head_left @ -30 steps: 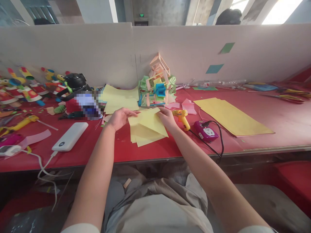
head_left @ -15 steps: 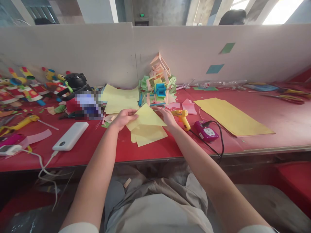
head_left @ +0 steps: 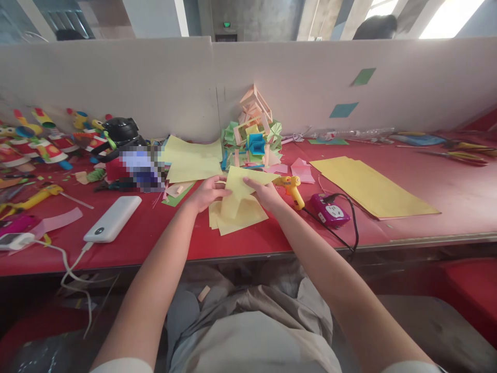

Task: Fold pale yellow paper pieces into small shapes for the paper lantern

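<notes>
A pale yellow sheet of paper (head_left: 241,182) is held up between my hands, tilted, above the table. My right hand (head_left: 267,195) pinches it, thumb on the near face and the other fingers hidden behind. At the sheet's left edge, my left hand (head_left: 209,195) has its fingers bent around the paper. Several more yellow sheets (head_left: 243,221) lie loosely stacked on the red table right below. Just right of my right hand rests a yellow glue gun (head_left: 292,189).
A purple power socket (head_left: 330,210) with a black cord sits to the right, near larger yellow sheets (head_left: 373,189). Folded paper pieces (head_left: 254,134) are piled against the partition (head_left: 135,77). A white power bank (head_left: 112,218) and several paper figures (head_left: 50,147) are on the left.
The yellow sheet has turned and shifted right in my hands. My left hand moved right, uncovering some green paper, and my right thumb now lies across the sheet's face.
</notes>
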Demonstrator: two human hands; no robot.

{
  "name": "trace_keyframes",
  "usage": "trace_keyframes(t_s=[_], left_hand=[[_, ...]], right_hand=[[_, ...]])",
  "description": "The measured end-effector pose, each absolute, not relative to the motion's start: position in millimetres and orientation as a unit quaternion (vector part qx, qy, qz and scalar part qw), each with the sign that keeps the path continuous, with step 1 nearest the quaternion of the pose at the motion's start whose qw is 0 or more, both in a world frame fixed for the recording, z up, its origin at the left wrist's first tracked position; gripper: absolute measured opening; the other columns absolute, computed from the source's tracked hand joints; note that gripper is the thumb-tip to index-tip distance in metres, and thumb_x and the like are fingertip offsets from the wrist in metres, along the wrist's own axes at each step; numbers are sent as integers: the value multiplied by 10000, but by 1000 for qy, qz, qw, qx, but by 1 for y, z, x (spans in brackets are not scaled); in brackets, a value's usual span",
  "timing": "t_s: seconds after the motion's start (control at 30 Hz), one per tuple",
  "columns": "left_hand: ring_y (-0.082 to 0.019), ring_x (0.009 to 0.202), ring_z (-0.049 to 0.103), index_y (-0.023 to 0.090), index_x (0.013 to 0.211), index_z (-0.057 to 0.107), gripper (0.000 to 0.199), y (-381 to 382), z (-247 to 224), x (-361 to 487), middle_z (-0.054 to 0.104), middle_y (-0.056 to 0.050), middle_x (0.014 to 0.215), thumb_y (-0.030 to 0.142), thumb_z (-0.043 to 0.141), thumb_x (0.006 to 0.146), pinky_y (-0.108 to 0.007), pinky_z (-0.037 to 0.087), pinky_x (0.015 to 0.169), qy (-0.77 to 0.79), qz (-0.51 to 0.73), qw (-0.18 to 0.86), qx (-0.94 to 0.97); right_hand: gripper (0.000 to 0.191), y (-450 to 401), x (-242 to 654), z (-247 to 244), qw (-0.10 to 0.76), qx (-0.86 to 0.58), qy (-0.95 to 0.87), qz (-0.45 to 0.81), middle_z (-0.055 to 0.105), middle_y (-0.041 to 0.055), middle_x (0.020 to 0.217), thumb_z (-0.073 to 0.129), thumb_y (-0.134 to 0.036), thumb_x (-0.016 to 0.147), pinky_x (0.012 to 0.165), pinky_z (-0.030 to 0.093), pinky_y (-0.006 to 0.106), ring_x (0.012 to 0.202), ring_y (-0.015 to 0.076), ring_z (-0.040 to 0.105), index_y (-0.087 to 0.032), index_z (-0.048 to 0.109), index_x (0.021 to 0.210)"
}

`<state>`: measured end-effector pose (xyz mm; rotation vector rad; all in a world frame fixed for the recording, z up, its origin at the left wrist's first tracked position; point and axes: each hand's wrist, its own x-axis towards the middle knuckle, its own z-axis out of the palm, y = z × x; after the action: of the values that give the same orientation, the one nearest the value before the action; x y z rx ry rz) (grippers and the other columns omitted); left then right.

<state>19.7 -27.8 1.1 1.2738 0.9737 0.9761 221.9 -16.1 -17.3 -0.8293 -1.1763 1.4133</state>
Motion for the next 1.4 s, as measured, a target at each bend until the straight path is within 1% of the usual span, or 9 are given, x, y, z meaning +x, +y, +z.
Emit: trace_keyframes(t_s=[0.07,0.2,0.33,0.53,0.67,0.83,1.07,1.3,1.4], left_hand=[[-221,818,696,175,1091,637,523,-29,-1,25,733,-86,921,252,856,622,-348,522,751,403,399,585,579],[-228,834,694,183,1109,662,503,-30,-2,30,738,-93,953,293,845,654,-352,527,750,390,389,579,601],[-225,880,683,185,999,712,384,-32,2,31,730,-92,1014,400,809,696,-313,532,736,382,438,564,587],[-220,830,671,176,924,738,396,-34,5,31,732,-79,922,475,810,673,-302,533,701,390,473,526,589],[-199,788,655,174,887,735,383,-34,7,34,718,-57,855,490,801,681,-301,527,712,382,518,475,601],[-175,783,628,168,767,713,354,-30,7,38,683,-26,787,487,817,656,-294,507,782,385,602,384,584],[-190,801,643,168,797,730,350,-34,11,38,696,-35,796,483,810,669,-304,526,775,368,594,415,583],[-177,738,652,171,701,698,342,-34,11,37,673,-14,736,485,824,651,-308,550,743,381,615,423,546],[-185,733,661,172,707,705,333,-33,9,36,680,-19,728,479,825,654,-316,559,728,381,616,430,538]], right_hand=[[412,-18,222,-17,546,-346,-496,580,733,81,989,818,-445,647,829,575,394,938,251,689,-196,676,943],[439,-21,223,-14,563,-343,-521,541,739,72,1000,842,-436,621,859,570,406,939,258,696,-200,696,962],[476,-21,224,-12,557,-345,-535,534,743,78,986,843,-440,622,843,575,403,938,264,701,-202,703,1010],[511,-24,224,-11,552,-343,-553,522,740,79,1019,832,-466,641,844,573,393,952,261,695,-212,696,1062],[459,-28,223,-6,571,-307,-567,509,743,65,1010,823,-457,666,881,553,387,971,253,687,-210,710,1036],[365,-30,221,1,556,-279,-595,509,752,55,982,807,-489,674,925,533,411,985,262,690,-219,746,912],[361,-29,222,-2,556,-297,-593,502,757,55,965,796,-520,675,878,557,427,941,270,700,-235,755,892],[411,-30,222,-3,538,-298,-589,524,756,65,980,800,-531,663,866,570,417,963,276,701,-224,752,931],[412,-29,222,-3,536,-301,-587,526,758,67,969,803,-527,661,871,568,424,956,279,703,-222,752,933]])
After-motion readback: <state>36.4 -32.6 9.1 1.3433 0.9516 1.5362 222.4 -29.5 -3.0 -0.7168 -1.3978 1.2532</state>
